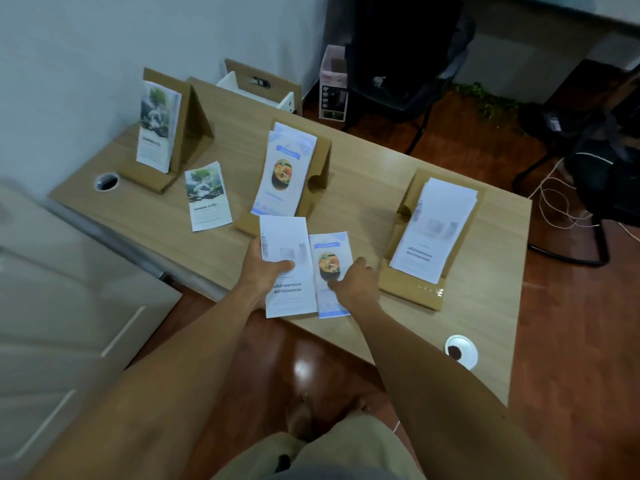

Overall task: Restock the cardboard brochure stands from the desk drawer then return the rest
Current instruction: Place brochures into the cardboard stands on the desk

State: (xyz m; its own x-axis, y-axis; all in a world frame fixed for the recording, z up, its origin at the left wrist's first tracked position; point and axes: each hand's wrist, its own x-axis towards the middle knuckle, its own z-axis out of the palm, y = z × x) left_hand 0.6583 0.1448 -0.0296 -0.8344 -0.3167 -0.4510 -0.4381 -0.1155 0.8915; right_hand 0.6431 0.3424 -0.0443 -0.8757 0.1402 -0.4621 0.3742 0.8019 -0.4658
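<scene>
- The left hand (265, 268) pinches a flat white paper brochure (287, 268), thumb on top, just in front of the middle stand (313, 181).
- The right hand (349, 280) presses fingertips on a glossy food brochure (330, 252) lying on the wood-grain surface (363, 188), right of the white one.
- Three folded cardboard stands hold tall, narrow brochures; a waterfall brochure (207, 197) lies left of the middle stand.
- The white drawer (256, 90) stands open behind it.

Left hand (265, 268) grips white brochure (287, 265) at frame centre; right hand (353, 284) presses food brochure (330, 271) on desk (485, 306). Three cardboard stands across desk hold brochures; waterfall brochure (207, 197) lies flat left of centre.
</scene>
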